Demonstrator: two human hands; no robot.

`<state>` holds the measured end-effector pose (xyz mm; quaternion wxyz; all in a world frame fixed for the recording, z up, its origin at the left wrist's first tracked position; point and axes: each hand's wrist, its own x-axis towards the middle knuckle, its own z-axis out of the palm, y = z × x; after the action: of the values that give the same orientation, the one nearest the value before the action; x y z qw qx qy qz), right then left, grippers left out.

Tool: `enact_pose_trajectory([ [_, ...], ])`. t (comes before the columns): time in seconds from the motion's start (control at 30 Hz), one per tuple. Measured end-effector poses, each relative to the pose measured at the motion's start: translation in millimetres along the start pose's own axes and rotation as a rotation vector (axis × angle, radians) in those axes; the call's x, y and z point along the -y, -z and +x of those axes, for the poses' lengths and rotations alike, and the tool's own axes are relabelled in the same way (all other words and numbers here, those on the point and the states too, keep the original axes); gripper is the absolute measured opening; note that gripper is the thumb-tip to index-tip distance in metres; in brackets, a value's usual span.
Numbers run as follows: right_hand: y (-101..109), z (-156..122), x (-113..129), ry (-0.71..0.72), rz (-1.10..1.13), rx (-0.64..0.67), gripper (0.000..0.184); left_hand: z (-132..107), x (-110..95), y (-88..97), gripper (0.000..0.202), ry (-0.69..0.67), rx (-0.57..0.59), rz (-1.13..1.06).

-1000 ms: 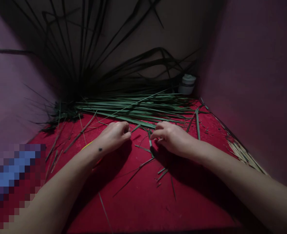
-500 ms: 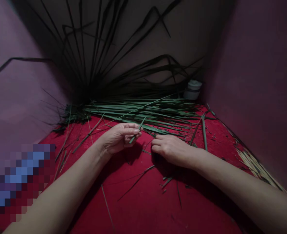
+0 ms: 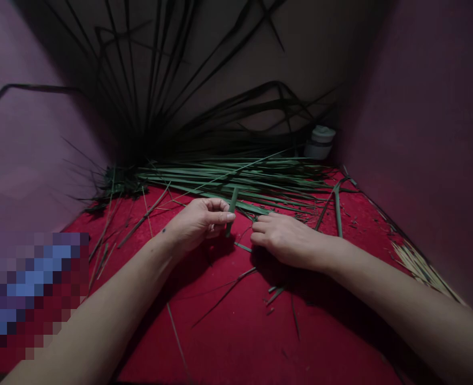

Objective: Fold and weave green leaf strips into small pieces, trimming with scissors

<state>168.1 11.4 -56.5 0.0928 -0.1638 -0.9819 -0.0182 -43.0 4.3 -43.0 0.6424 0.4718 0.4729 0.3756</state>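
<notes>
Between the thumb and fingers of my left hand (image 3: 202, 222) is a short strip of green leaf (image 3: 232, 206), held nearly upright. To the right of it, my right hand (image 3: 280, 235) is curled low over the red cloth (image 3: 220, 331), knuckles up. Its fingertips are bent under and hidden, so whatever they may hold cannot be made out. Just beyond both hands lies a pile of long green leaf strips (image 3: 220, 176). Small cut bits of leaf (image 3: 275, 294) are scattered on the cloth below my right hand.
Dark long-leaved fronds (image 3: 152, 96) spread up against the back wall. A white lidded container (image 3: 320, 143) stands in the far right corner. Pale thin sticks (image 3: 425, 270) lie along the right wall. A forked stem (image 3: 336, 208) lies beyond my right forearm. A pixelated patch covers the lower left.
The leaf strip in my left hand has turned from a slant to nearly upright, showing its broader face. My right hand has barely moved. The whole view has shifted slightly.
</notes>
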Motion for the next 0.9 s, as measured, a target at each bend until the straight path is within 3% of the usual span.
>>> enact_pose_trajectory([
  [0.1,-0.2,-1.2,-0.1,-0.087,0.096,-0.103,0.015,0.8,-0.7,0.9,0.022,0.017,-0.014,-0.012],
  [0.23,8.1,-3.5,6.2,-0.262,0.489,-0.404,0.014,0.6,-2.2,0.8,0.021,0.025,-0.049,-0.003],
  [0.47,18.3,-7.5,21.0,-0.377,0.826,-0.755,0.013,-3.8,-1.4,-8.0,0.017,-0.007,-0.073,0.054],
  [0.6,18.0,-6.9,21.1,-0.604,1.258,-0.858,0.005,-8.0,-2.4,-14.2,0.016,-0.043,-0.089,0.117],
  [0.7,17.9,-5.9,17.1,-0.688,1.556,-0.87,0.009,-10.7,-3.1,-17.7,0.019,-0.033,-0.103,0.124],
  [0.9,11.8,-4.5,11.5,-0.843,1.909,-0.862,0.019,-13.6,-1.2,-22.0,0.021,-0.03,-0.109,0.133],
])
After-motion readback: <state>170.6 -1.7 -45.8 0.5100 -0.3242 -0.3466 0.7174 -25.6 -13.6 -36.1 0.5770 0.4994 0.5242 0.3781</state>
